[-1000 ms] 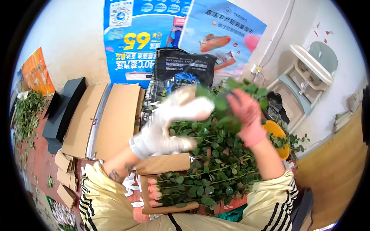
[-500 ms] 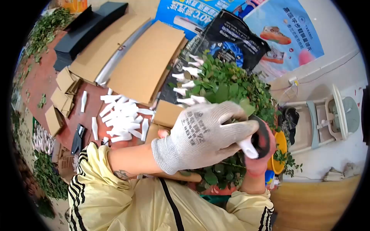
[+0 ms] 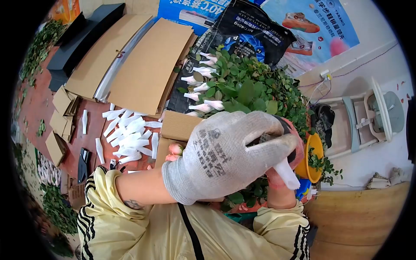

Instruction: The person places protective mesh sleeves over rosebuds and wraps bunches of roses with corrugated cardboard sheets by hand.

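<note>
My left hand (image 3: 236,149), in a grey-white knitted glove, is closed around a white foam sleeve (image 3: 287,174) whose end sticks out below the fingers. Right behind it is my right hand (image 3: 296,141) in a pink and black glove, fingers curled and mostly covered; what it holds is hidden. Beyond the hands lie leafy rose stems (image 3: 260,91) with white-sleeved heads (image 3: 201,86). Several loose white sleeves (image 3: 130,136) are piled on the red table (image 3: 93,119). Pink roses (image 3: 174,151) show beside my left wrist.
Cardboard sheets (image 3: 145,65) and dark boxes (image 3: 84,41) stand at the back left. A black stapler (image 3: 83,164) lies near my left sleeve. To the right are a yellow basin (image 3: 314,160) and a high chair (image 3: 377,117). A black bag (image 3: 255,34) is behind the stems.
From reaching apart over the stems, both hands have come together nearer my body, with a white sleeve now in my left hand. The view has turned, showing the sleeve pile.
</note>
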Demonstrator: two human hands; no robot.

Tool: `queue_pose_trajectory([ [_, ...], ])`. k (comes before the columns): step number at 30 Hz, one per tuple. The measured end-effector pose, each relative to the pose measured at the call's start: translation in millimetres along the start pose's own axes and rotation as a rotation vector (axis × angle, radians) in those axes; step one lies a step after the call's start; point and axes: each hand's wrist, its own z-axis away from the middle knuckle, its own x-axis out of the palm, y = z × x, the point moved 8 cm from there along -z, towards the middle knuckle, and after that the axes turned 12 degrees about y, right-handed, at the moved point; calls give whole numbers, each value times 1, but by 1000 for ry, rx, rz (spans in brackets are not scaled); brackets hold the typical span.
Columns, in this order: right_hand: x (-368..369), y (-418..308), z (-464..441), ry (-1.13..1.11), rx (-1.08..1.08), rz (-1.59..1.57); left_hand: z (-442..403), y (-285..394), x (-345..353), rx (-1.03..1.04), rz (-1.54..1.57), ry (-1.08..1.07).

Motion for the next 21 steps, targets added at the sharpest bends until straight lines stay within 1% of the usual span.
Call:
queue_pose_trajectory([
  [2,-2,-1,0,28,-32,0,-1,0,0,4,-3,-3],
  [5,1,13,4,-2,66,8,-2,-1,-1,-13,0,-3],
  [6,5,17,2,-30,79,-39,-3,-2,-1,-25,14,-8],
  [7,5,15,-1,-62,11,23,-2,-1,0,-7,25,-20],
  [9,5,13,-7,-113,-130,141,3,-4,6,1,10,-116],
  [10,-1,-1,-5,-75,-405,298,0,-3,4,29,31,-133],
  [11,-20,8,-3,-54,-393,560,-2,-11,3,-62,17,-185],
  [12,-75,60,7,124,-269,788,-2,-22,-3,-160,-7,-234],
  [13,-130,113,21,266,-106,1003,4,-44,-9,-182,-33,-310],
  [14,-149,94,5,396,41,666,13,-74,-14,-207,-64,-385],
  [15,-168,76,-10,567,136,226,19,-108,-20,-391,-91,-440],
  [16,-186,57,-22,749,170,-147,26,-142,-25,-579,-119,-492],
  [17,-210,51,-22,752,93,-75,33,-174,-32,-577,-246,-525],
  [18,-217,35,-25,739,-49,-119,40,-205,-35,-574,-371,-556],
  [20,-231,23,-24,765,-89,-107,42,-236,-21,-457,-411,-600],
  [21,-233,15,-22,801,-129,-40,45,-253,-12,-455,-415,-604],
])
